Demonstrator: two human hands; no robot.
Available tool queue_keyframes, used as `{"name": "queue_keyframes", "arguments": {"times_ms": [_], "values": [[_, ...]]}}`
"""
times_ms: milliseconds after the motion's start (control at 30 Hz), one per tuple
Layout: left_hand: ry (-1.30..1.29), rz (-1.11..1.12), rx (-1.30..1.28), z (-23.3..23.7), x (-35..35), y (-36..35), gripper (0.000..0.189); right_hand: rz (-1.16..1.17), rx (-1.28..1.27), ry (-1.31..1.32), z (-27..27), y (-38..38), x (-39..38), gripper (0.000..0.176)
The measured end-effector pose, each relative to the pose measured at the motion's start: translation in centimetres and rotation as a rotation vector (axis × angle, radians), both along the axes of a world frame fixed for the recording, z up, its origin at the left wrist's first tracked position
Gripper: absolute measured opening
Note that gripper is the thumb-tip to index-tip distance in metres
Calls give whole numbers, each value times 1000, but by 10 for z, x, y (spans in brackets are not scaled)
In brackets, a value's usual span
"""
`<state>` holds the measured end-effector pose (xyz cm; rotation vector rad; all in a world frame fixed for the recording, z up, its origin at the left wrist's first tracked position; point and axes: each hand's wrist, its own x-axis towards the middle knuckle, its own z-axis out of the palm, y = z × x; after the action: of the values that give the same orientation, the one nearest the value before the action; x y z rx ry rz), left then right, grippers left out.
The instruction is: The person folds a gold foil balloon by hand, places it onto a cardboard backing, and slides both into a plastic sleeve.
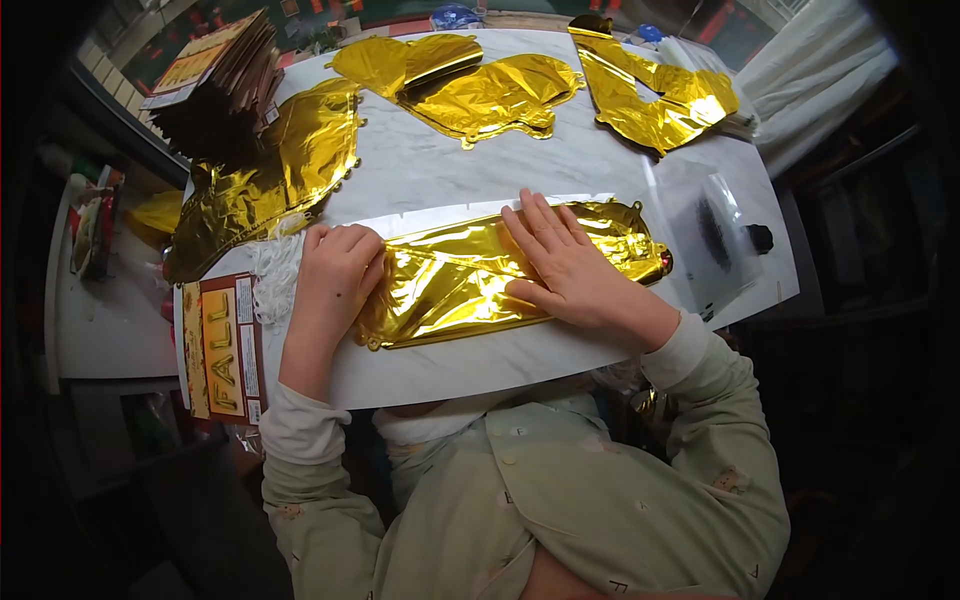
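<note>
"Right hand (568, 272) spread, palm down and fingers parted, lies across a shiny gold foil piece (465, 282) on a marbled white tabletop (430, 185)."

"And the left hand (340, 265)?"

"Curled, knuckles up, at the foil's left end. Whether its fingertips pinch the material cannot be told from this angle."

"Where does the foil sit?"

"Flat and lengthwise, near the table's front edge, directly before a person in pale green sleeves (725, 450) with white cuffs. A bundle of white string (277, 278) lies just beside the left hand."

"What else is on the table?"

"At the front left corner, a printed card (228, 345) reads 'FALL' in gold letters. To the right of the foil lies a clear plastic bag (705, 225), with 1 small black object (760, 238) at its far side."

"And toward the back?"

"More gold foil: 1 large piece (300, 150) at left, crumpled foil (495, 95) at centre, and an angular piece (660, 100) at right. A tall stack of printed packets (235, 75) stands at the back left."
</note>
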<state>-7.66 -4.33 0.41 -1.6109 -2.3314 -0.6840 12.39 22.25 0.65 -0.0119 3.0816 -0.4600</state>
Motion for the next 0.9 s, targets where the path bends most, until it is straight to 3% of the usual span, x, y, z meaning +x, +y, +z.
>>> {"name": "queue_keyframes", "arguments": {"times_ms": [67, 200, 267, 467, 900], "values": [[30, 0, 18, -3, 1, -1, 14, 47, 227, 56, 11, -4, -3, 85], [46, 15, -15, -4, 3, -3, 15, 203, 242, 25, 15, -25, -45, 82], [44, 29, 3, -4, 5, -3, 16, 393, -59, 213, -7, -41, -69, 76], [50, 40, 36, -9, 4, -4, 16, 340, -14, 292, -45, -66, -75, 74], [93, 62, 24, -7, 11, -7, 12, 308, -60, 314, -45, -70, -75, 74]]}}
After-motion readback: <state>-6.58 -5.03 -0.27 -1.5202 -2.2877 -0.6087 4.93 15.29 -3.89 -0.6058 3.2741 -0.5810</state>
